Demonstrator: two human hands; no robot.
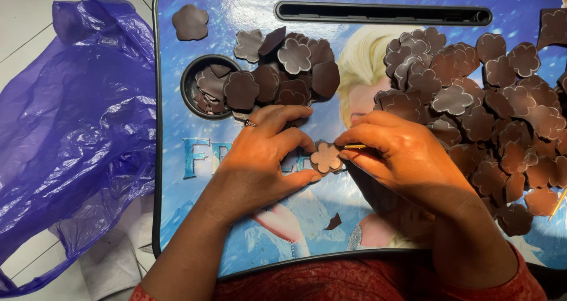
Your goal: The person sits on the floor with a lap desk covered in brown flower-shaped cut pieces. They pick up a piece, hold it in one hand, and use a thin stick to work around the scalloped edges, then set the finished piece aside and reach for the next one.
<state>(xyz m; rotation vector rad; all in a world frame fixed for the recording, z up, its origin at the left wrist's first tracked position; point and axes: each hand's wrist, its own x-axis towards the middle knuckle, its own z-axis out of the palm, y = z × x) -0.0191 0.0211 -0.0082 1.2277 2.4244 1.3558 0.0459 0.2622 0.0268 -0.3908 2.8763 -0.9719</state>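
A: Both hands at the middle of the bench (195, 159), a blue picture-printed lap tray. Left hand (260, 159) has its fingers closed on a flower-shaped brown piece (325, 157), pinning it flat to the surface.

B: And the right hand (401, 159) pinches a thin yellow stick (355, 146), tip against that piece's edge.

A: How far along, would you say?

B: Judging by the piles, well short of done. The smaller heap (289, 70) sits upper left, spilling into the round cup recess (208, 87); the big heap (484, 112) on the right looks far larger.

A: One loose brown scrap (333, 222) lies near the front edge.

B: Off to the left, a crumpled purple plastic bag (71, 124) on pale floor tiles (23, 11).
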